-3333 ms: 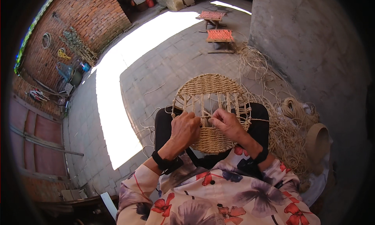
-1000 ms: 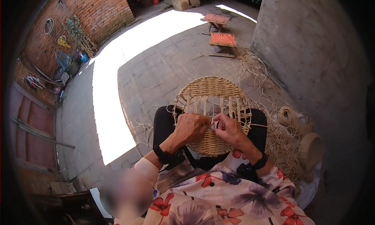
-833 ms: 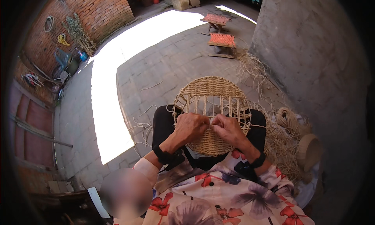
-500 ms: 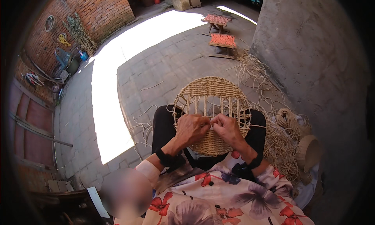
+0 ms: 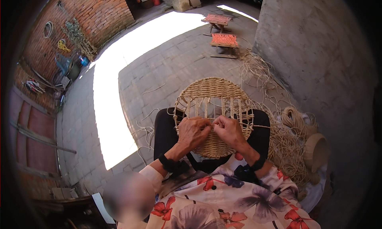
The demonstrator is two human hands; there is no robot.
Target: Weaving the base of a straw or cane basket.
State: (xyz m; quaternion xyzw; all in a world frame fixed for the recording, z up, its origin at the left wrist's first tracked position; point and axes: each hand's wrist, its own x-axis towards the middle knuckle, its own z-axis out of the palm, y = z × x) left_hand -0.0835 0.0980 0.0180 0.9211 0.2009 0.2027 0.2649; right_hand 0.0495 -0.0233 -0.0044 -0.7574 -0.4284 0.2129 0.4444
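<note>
A round piece woven of tan cord (image 5: 213, 88) lies across my lap. Its far and near parts are closely woven, while bare paired cords span the open middle. My left hand (image 5: 193, 132) rests over the near left of that gap with its fingers pinched. Beside it my right hand (image 5: 228, 131) is closed too, thumb and forefinger together. The fingertips of both hands almost meet at the edge of the near woven part, pinching a strand of cord there; most of the strand is hidden by my fingers. A loose cord (image 5: 262, 126) leads off the right rim.
Tangled cord (image 5: 288, 153) heaps on the floor to my right, beside a coil (image 5: 292, 118) and a pale round basket-like thing (image 5: 315, 148). Two low stools with orange-red woven seats (image 5: 224, 39) stand ahead. A grey wall (image 5: 314, 50) rises on the right.
Both hands keep their pinch at the same woven edge, with small shifts of the fingers. The view has tilted slightly.
</note>
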